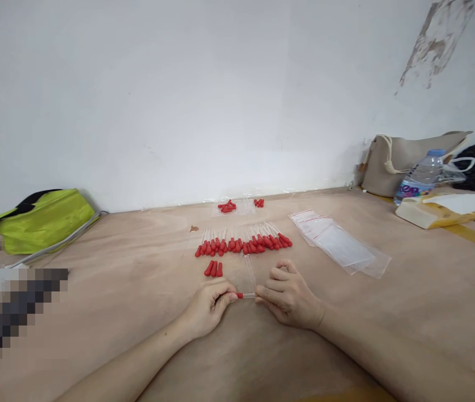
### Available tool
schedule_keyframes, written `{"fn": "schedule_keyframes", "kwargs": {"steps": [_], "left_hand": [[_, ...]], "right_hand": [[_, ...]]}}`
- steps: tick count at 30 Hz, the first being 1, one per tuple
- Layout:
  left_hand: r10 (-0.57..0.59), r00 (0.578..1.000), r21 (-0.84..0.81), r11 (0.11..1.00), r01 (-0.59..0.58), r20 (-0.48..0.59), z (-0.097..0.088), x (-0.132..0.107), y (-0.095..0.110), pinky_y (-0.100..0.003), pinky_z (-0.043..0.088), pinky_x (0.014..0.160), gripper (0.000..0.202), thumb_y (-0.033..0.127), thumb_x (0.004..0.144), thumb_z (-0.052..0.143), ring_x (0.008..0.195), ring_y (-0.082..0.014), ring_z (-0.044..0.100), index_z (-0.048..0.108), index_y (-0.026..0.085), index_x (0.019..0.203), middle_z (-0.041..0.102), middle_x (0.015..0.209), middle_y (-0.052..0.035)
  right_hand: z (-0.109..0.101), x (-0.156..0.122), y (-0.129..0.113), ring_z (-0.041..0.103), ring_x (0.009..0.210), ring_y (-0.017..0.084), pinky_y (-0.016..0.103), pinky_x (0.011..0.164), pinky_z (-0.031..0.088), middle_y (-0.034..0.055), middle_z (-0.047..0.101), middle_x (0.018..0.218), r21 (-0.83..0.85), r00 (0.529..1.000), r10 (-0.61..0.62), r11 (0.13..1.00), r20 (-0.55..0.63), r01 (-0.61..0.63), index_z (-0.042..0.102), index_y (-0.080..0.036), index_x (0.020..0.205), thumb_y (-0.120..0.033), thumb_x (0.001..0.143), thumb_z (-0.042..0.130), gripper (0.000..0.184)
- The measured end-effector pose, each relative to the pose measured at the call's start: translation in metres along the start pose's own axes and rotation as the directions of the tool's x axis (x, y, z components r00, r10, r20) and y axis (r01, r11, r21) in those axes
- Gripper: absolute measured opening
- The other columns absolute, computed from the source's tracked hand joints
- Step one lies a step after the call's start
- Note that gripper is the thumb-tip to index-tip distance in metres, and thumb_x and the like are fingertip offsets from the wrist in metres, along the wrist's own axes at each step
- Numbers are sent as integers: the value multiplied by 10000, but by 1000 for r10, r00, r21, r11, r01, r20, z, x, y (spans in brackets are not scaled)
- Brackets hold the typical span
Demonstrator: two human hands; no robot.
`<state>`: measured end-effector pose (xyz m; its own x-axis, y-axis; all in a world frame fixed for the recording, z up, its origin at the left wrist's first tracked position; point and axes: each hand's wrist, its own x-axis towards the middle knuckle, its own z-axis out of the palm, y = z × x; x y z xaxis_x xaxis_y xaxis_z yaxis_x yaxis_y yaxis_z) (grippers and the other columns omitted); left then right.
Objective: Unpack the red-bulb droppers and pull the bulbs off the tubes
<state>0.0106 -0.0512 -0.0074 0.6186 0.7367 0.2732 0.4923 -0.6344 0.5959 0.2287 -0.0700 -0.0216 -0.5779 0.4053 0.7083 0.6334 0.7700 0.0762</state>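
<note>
My left hand (209, 306) pinches a red rubber dropper bulb (240, 295), most of it hidden by thumb and finger. One end of a thin clear dropper tube (249, 296) meets the bulb's mouth; how deep it sits I cannot tell. Across from it, my right hand (288, 296) grips the tube's other end between thumb and fingers. Several loose clear tubes (247, 269) lie just beyond the hands. Three loose red bulbs (213, 269) are beyond my left hand. Farther back is a row of droppers with red bulbs (258, 243), bulbs toward me.
More red bulbs (227, 206) lie near clear plastic by the wall. Flat zip bags (338, 245) spread to the right. A water bottle (422, 177), a beige bag (413, 156) and a yellow-white packet (434, 211) stand far right. A lime-green bag (48, 218) lies left.
</note>
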Motion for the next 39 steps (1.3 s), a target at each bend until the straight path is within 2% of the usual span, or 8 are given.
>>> {"fn": "schedule_keyframes", "kwargs": {"steps": [4, 9, 11, 14, 19, 23, 30, 39], "left_hand": [[-49, 998, -38, 998, 47, -50, -1, -1, -4, -224, 384, 613, 275, 297, 864, 401, 659, -123, 503, 558, 154, 690, 549, 674, -18], [-74, 977, -102, 993, 55, -198, -4, -2, -9, -269, 416, 749, 207, 299, 846, 436, 813, -149, 535, 609, 188, 875, 575, 842, -40], [-97, 943, -95, 993, 70, -318, -10, -1, -12, -288, 409, 804, 220, 307, 838, 442, 881, -160, 528, 615, 203, 927, 560, 909, -48], [-203, 858, -136, 978, 157, -472, -25, 3, -23, -293, 421, 801, 263, 333, 816, 448, 849, -158, 546, 613, 200, 972, 549, 939, -50], [-430, 778, -283, 900, 330, -458, -43, 8, -55, -240, 428, 602, 344, 411, 738, 523, 640, -134, 556, 578, 164, 971, 589, 778, -21], [-399, 801, -192, 917, 349, -447, -39, 6, -69, -214, 382, 533, 367, 438, 701, 565, 575, -120, 513, 547, 170, 950, 567, 666, 15], [-396, 846, -37, 911, 411, -357, -33, 4, -60, -252, 415, 579, 365, 490, 749, 491, 609, -146, 556, 558, 179, 929, 618, 692, -1], [-386, 845, -1, 910, 415, -369, -35, 6, -52, -258, 420, 631, 350, 476, 811, 401, 677, -160, 572, 580, 185, 886, 635, 761, -6]], "right_hand": [[-5, -3, 7, 397, 614, 118, 319, 721, 276, -16, 552, 564, -14, 999, 47, 999, -13, -47, 609, -199, 823, -234, 825, 477, 137], [-4, -3, 18, 478, 715, 150, 308, 711, 297, 30, 612, 715, -38, 942, 334, 941, -25, -335, 571, -191, 1060, -193, 842, 428, 260], [0, -1, 20, 506, 779, 163, 302, 705, 299, 48, 624, 809, -38, 911, 412, 911, 13, -411, 551, -185, 1084, -171, 842, 403, 284], [6, 2, 22, 535, 772, 156, 288, 683, 296, 34, 626, 825, 0, 863, 499, 866, 74, -501, 557, -181, 981, -165, 830, 405, 215], [12, 4, 24, 533, 648, 125, 274, 655, 275, -11, 592, 663, 8, 825, 552, 830, 124, -557, 523, -171, 772, -157, 795, 440, 87], [12, 5, 24, 522, 641, 117, 272, 663, 269, -12, 584, 650, 11, 846, 521, 851, 115, -526, 546, -176, 771, -174, 796, 449, 100], [8, 10, 16, 515, 729, 147, 308, 744, 274, 21, 611, 744, 29, 907, 395, 915, 146, -403, 597, -195, 853, -331, 789, 524, 167], [9, 11, 10, 493, 803, 171, 329, 757, 277, 44, 600, 842, 28, 901, 370, 922, 227, -386, 601, -198, 947, -478, 755, 536, 345]]}}
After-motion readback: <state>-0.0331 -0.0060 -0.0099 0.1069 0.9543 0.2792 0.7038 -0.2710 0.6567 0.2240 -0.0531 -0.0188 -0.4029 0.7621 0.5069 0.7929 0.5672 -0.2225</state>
